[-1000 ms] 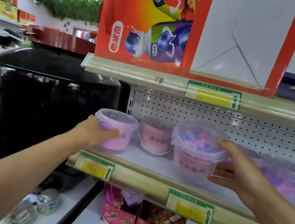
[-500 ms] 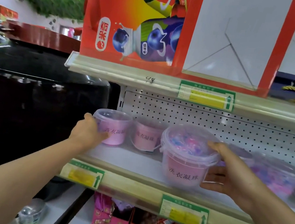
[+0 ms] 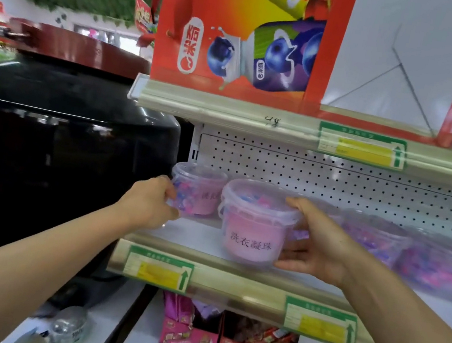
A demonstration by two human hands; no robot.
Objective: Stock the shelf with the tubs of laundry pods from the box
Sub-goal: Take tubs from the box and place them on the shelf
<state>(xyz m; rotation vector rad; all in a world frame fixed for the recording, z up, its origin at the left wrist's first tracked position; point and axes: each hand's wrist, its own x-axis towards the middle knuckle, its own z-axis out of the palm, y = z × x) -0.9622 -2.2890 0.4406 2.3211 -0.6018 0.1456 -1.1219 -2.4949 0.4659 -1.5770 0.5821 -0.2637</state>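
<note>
Head view: hands (left, right) on two shelf tubs

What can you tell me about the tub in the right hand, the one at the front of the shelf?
The front tub is a round, see-through plastic tub with a clear snap-on lid, shut. Pink and blue pods show through the top. A pale pink label with dark Chinese characters faces the camera. It stands upright near the shelf front edge, seemingly resting on it. The right hand cups its right side, thumb on the lid rim. The left hand holds another tub behind.

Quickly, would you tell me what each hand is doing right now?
Left hand: closed on the back tub.
Right hand: holding the front tub.
</note>
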